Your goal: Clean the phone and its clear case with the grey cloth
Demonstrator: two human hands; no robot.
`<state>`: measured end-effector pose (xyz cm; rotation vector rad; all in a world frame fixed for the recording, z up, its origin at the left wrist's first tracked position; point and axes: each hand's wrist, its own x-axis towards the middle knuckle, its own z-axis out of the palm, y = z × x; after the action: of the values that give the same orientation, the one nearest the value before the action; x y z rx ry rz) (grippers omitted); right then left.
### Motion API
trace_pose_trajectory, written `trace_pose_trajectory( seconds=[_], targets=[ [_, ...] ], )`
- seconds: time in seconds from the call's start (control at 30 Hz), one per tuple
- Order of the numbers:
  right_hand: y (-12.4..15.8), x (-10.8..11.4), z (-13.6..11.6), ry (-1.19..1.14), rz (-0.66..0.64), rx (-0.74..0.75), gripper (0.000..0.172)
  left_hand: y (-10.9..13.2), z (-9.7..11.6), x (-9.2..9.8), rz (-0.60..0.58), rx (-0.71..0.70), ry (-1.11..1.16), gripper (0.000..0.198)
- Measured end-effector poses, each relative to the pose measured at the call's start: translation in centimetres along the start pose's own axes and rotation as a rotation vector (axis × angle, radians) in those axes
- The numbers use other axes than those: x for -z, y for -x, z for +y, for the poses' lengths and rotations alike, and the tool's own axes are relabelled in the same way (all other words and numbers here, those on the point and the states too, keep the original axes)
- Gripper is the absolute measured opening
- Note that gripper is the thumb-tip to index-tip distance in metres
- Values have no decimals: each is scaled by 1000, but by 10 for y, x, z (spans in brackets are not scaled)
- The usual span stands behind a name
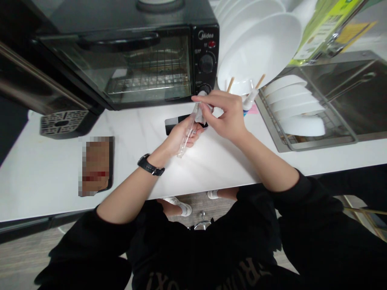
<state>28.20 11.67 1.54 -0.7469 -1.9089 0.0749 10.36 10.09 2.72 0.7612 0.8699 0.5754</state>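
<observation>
White countertop (pixel 45 177) spread beneath and in front of the black toaster oven (pixel 127 52); oven pushed to the back, door shut, presumably to leave the front of the counter for handwork. Right of the oven, large white plates (pixel 260 48) stood on edge and leaning, and further right smaller ones slotted in a wire dish rack (pixel 317 144), upright probably for draining. Well right of the oven and higher, a green and yellow package (pixel 326 28), tilted. In front of the oven's left end, a flat dark slab (pixel 95 166) lying face up, blurred out. Just in front of the oven's control panel, a thin black slab (pixel 173 123) flat on the counter, partly under the hands.

In front of the oven's knobs, both hands raised off the counter; left hand (pixel 181 139) palm up, fingers curled closed around the lower part of a slender clear sleeve (pixel 189 131), held aslant with the upper end toward the oven, seemingly as a steady brace. Right hand (pixel 228 117) above it, thumb and forefinger pinched narrow on the sleeve's top end, other fingers loosely bent. Black wristwatch (pixel 150 165) on the left wrist.

Legible: "Midea" (pixel 206 35) at the top of the oven's panel; package print and knob markings too small to read.
</observation>
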Motion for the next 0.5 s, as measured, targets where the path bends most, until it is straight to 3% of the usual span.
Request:
trace_pose_trajectory(
  seconds=[0.23,0.33,0.43,0.5],
  targets=[
    [2,-4,-2,-37,41,-24,36,-1,-1,-1,-13,2,-14,62],
    [4,-7,-12,-68,-14,61,32,-3,-1,-1,73,8,34,60],
    [8,-13,-25,-108,-114,187,27,-5,-3,1,200,-139,138,49],
    [13,-18,-34,-111,-177,285,25,-7,-5,5,190,-238,159,40]
  ],
)
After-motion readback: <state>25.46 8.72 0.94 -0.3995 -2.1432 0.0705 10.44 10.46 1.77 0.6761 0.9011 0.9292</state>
